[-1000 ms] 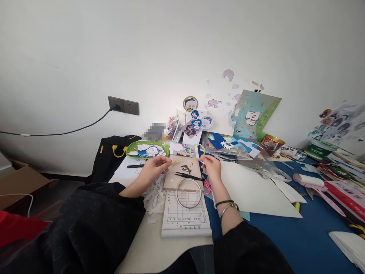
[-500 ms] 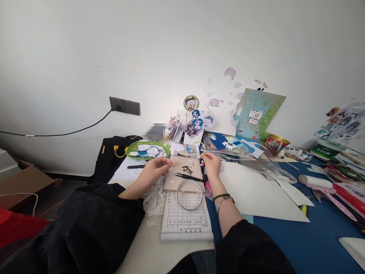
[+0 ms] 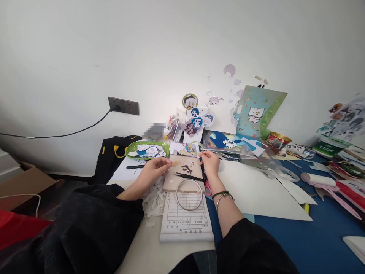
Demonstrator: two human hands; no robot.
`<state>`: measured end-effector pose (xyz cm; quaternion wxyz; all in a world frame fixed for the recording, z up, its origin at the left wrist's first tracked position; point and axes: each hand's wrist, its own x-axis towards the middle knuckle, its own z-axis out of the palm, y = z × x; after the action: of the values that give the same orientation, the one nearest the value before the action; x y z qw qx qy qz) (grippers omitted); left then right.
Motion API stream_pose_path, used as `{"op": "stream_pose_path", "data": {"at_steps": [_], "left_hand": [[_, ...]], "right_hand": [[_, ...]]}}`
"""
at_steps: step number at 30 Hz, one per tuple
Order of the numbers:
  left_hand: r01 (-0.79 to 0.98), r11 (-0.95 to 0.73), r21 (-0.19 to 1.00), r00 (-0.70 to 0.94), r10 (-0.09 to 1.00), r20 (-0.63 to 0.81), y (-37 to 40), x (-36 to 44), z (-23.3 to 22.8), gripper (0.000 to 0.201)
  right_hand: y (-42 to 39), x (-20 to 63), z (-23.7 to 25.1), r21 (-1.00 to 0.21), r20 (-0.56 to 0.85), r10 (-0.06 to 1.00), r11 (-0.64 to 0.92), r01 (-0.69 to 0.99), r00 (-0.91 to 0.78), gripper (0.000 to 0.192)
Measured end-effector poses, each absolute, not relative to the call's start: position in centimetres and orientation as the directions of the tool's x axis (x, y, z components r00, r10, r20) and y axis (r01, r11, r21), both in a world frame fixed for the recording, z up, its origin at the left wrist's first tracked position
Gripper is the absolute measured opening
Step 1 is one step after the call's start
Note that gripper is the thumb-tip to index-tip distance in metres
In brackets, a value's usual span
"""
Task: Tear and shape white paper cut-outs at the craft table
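My left hand (image 3: 155, 170) pinches a small tan piece of paper (image 3: 174, 163) between thumb and fingertips, above the left side of a beige board (image 3: 170, 185). Across the board, my right hand (image 3: 211, 163) holds a thin yellow-green paper ring (image 3: 202, 144) by its lower edge, fingers closed. Between the hands lie a dark brown paper cutout (image 3: 186, 169) and black tweezers (image 3: 186, 176). Pink-handled scissors (image 3: 208, 188) rest by the board's right edge. Nearer me, a silver metal ring (image 3: 177, 201) lies over the board's front edge and a printed form pad (image 3: 185, 236).
A green tray (image 3: 129, 152) of paper cutouts stands at the back left, with a black pen (image 3: 135, 166) before it. Paper scraps (image 3: 154, 201) lie left of the board. White sheets (image 3: 256, 190) cover part of the blue mat (image 3: 285, 239). Character cutouts (image 3: 196, 123) stand behind.
Both hands stay nearly in place. The paper ring has shifted slightly left and down with my right hand; the tan piece stays in my left. The view has moved a little.
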<state>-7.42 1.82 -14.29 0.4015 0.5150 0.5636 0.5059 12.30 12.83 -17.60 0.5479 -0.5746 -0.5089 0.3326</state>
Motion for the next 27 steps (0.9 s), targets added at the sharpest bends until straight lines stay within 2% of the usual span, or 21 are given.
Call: {"op": "stream_pose_path", "data": {"at_steps": [13, 18, 23, 27], "left_hand": [[0.187, -0.053, 0.981, -0.158, 0.984, 0.083, 1.8, -7.5, -14.2, 0.028], [0.246, -0.093, 0.965, -0.204, 0.968, 0.145, 1.6, -7.8, -13.7, 0.032], [0.239, -0.106, 0.965, -0.249, 0.954, 0.166, 1.6, -7.9, -13.6, 0.041], [0.202, -0.170, 0.965, -0.276, 0.935, 0.222, 1.7, -8.0, -13.8, 0.034]], "right_hand": [[12.2, 12.0, -17.1, -0.974, 0.179, 0.965, 0.147, 0.171, 0.191, 0.012], [10.6, 10.6, -15.7, -0.979, 0.193, 0.981, 0.193, 0.065, -0.005, 0.020], [8.2, 9.3, -14.3, -0.977, 0.208, 0.939, 0.214, -0.009, -0.274, 0.020], [7.0, 8.8, -13.9, -0.978, 0.198, 0.905, 0.208, -0.016, -0.377, 0.018]]}}
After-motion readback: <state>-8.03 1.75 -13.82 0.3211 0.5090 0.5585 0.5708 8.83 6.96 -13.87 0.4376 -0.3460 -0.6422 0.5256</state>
